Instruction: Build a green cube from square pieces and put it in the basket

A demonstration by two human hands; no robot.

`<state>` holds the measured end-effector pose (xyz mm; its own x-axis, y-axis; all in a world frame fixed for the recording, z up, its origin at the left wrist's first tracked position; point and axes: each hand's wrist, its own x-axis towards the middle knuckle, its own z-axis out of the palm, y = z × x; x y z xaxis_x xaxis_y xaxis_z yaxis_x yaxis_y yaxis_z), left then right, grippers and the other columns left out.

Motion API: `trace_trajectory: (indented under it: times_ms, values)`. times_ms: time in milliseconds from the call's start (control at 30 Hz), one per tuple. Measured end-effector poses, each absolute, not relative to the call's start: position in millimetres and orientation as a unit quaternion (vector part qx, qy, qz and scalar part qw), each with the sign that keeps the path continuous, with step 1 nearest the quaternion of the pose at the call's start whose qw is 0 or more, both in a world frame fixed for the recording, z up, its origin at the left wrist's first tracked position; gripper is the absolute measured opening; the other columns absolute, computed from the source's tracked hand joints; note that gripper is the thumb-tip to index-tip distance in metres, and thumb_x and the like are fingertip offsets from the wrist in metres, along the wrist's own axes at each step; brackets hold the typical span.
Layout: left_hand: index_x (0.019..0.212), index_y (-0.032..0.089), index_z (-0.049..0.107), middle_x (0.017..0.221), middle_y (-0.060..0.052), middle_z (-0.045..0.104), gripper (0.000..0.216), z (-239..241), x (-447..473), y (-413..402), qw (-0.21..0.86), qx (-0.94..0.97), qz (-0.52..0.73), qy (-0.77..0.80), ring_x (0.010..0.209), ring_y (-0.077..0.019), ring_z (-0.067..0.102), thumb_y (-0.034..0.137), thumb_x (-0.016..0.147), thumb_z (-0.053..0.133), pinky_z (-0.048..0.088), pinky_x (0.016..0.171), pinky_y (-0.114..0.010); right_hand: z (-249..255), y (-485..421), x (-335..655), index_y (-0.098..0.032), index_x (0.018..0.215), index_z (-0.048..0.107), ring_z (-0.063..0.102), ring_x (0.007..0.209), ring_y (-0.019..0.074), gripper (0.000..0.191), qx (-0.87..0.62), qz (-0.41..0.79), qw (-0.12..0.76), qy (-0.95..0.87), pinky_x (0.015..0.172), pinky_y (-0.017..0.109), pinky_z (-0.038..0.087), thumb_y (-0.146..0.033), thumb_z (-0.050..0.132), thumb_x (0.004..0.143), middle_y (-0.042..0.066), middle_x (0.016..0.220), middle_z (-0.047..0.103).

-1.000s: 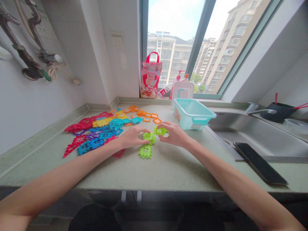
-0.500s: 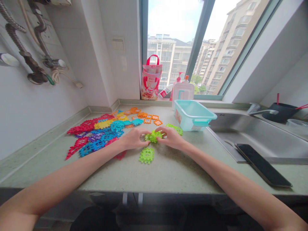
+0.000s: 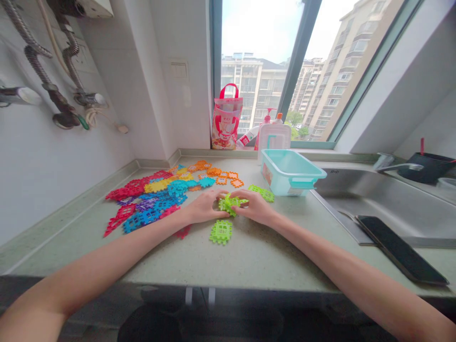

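Meeting over the middle of the desk (image 3: 249,251), both hands close on one small cluster of green pieces (image 3: 230,204). The left hand (image 3: 204,207) comes in from the left of the cluster, its grip pinching the near edge; the right hand (image 3: 254,206) comes in from the right, fingers curled and pinching the other side. The cluster sits tilted between them, just off the surface or barely resting on it, hard to tell which.

Just in front of the cluster, nearer the person, a flat green tile (image 3: 221,232) lies on its own, untouched. Beyond the cluster and to its right, another green piece (image 3: 262,192) lies flat, close to the teal tub (image 3: 290,171). Left of the cluster spreads the heap of coloured tiles (image 3: 156,197), red, blue, yellow, orange and purple. Well to the right of the cluster, a black phone (image 3: 401,249) lies on the edge of the sink (image 3: 377,199). Behind the cluster, on the window ledge, stands a red-handled bag (image 3: 227,121).
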<state>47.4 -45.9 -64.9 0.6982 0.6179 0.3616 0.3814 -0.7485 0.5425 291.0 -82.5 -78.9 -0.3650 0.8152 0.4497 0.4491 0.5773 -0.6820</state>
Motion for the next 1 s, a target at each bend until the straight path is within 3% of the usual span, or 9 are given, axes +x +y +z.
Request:
trace_trajectory:
  times_ms: [233, 433, 567, 700, 867, 1000]
  values:
    - [0.147, 0.019, 0.052, 0.114, -0.008, 0.076, 0.083, -70, 44, -45, 0.272, 0.868, 0.289, 0.299, 0.106, -0.0249, 0.072, 0.032, 0.075, 0.09, 0.054, 0.097, -0.037, -73, -92, 289, -0.027, 0.126, 0.075, 0.074, 0.113, 0.0257, 0.041, -0.34, 0.114, 0.321, -0.876, 0.1, 0.042, 0.061, -0.017, 0.075, 0.086, 0.007, 0.129, 0.076]
    - [0.153, 0.02, 0.047, 0.118, -0.007, 0.076, 0.086, -70, 40, -42, 0.309, 0.869, 0.277, 0.27, 0.106, -0.0226, 0.071, 0.027, 0.076, 0.085, 0.055, 0.097, -0.035, -72, -89, 291, -0.03, 0.125, 0.077, 0.075, 0.114, 0.0257, 0.044, -0.342, 0.078, 0.313, -0.882, 0.102, 0.042, 0.06, -0.01, 0.075, 0.085, 0.005, 0.13, 0.076]
    - [0.158, 0.019, 0.042, 0.113, -0.006, 0.077, 0.094, -71, 39, -41, 0.312, 0.869, 0.273, 0.271, 0.101, -0.0217, 0.072, 0.029, 0.076, 0.085, 0.055, 0.097, -0.035, -74, -82, 294, -0.028, 0.127, 0.076, 0.072, 0.12, 0.0245, 0.038, -0.304, 0.11, 0.342, -0.882, 0.107, 0.043, 0.057, -0.017, 0.075, 0.091, 0.007, 0.135, 0.074]
    - [0.163, 0.02, 0.035, 0.123, -0.008, 0.076, 0.105, -75, 38, -37, 0.306, 0.874, 0.268, 0.267, 0.113, -0.0254, 0.07, 0.037, 0.074, 0.089, 0.053, 0.102, -0.037, -77, -79, 292, -0.028, 0.131, 0.073, 0.07, 0.123, 0.0236, 0.037, -0.265, 0.126, 0.32, -0.901, 0.108, 0.042, 0.056, -0.021, 0.073, 0.095, 0.007, 0.139, 0.071]
    - [0.164, 0.019, 0.035, 0.123, -0.01, 0.076, 0.106, -78, 37, -33, 0.284, 0.884, 0.265, 0.259, 0.11, -0.0257, 0.07, 0.035, 0.074, 0.088, 0.053, 0.101, -0.039, -74, -80, 291, -0.029, 0.133, 0.071, 0.067, 0.127, 0.0241, 0.031, -0.263, 0.098, 0.3, -0.912, 0.111, 0.046, 0.054, -0.03, 0.065, 0.104, 0.008, 0.137, 0.072]
    - [0.161, 0.021, 0.041, 0.122, -0.01, 0.074, 0.102, -76, 38, -34, 0.275, 0.889, 0.272, 0.246, 0.102, -0.0243, 0.071, 0.041, 0.074, 0.089, 0.056, 0.095, -0.039, -64, -91, 289, -0.029, 0.139, 0.067, 0.06, 0.137, 0.028, 0.035, -0.274, 0.024, 0.321, -0.907, 0.113, 0.052, 0.051, -0.03, 0.063, 0.104, 0.011, 0.15, 0.063]
